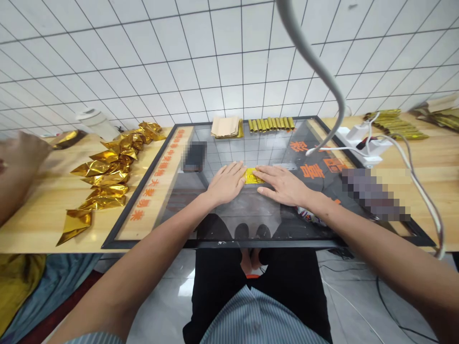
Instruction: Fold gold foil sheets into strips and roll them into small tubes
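Gold paper lies at the centre of the frame, on the dark glass sheet, between the person's two hands. The left hand is flat, palm down, its fingertips at the paper's left edge; the right hand is also spread flat, its fingertips over the right part. Neither appears to grip anything, though the paper under the fingers is hidden.

The step looks like pressing or rolling the paper against the glass. To do it well, share the pressure evenly between both hands and keep the edges square, since such thin, shiny sheet would probably crease or skew if one side leads. Light fingertips should serve better than heavy palms. The neat gold rolls at the upper centre, beside a paper stack, offer a guide for evenness.
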`<state>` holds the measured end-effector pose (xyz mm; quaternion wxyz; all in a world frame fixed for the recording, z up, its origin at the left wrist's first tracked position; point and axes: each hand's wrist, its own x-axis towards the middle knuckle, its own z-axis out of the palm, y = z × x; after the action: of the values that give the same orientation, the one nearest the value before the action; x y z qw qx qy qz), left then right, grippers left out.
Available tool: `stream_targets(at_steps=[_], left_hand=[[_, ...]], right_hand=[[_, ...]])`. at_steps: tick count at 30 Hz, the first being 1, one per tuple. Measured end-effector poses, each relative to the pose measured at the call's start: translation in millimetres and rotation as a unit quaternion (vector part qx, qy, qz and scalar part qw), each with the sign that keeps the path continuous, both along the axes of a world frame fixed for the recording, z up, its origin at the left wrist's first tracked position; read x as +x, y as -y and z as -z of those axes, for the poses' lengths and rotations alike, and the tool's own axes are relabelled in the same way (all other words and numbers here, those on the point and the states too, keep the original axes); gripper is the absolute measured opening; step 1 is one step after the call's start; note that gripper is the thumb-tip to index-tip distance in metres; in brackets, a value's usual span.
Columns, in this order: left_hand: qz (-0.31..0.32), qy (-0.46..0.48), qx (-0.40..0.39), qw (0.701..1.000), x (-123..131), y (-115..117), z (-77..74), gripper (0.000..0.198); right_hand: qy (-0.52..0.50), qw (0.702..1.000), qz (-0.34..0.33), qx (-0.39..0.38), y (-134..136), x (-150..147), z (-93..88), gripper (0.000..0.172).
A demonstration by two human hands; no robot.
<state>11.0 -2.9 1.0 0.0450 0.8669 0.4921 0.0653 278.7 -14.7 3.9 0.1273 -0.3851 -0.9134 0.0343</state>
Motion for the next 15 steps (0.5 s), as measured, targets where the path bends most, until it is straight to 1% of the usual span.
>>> stream_targets(at_steps=[3, 8, 12, 15], left_hand=[[0.002, 0.005, -0.001, 1.000, -0.5, -0.4, 1.1, 0.062], [0.021, 0.024, 0.008, 0.999, -3.8, -2.2, 1.8, 0.061], [0.054, 0.081, 0.033, 0.995, -12.4, 1.8, 1.1, 0.059], [0.070, 0.132, 0.070, 0.986, -18.1, 8.5, 0.0, 0.049]], right_hand=[[-0.022, 1.000, 0.005, -0.020, -0.6, 2.6, 0.7, 0.067], [-0.042, 0.999, -0.006, -0.025, -0.8, 4.8, -0.4, 0.064], [-0.056, 0.998, -0.005, -0.032, 1.6, 5.3, -2.2, 0.060], [-0.078, 0.996, -0.014, -0.031, 3.2, 5.2, -4.6, 0.056]])
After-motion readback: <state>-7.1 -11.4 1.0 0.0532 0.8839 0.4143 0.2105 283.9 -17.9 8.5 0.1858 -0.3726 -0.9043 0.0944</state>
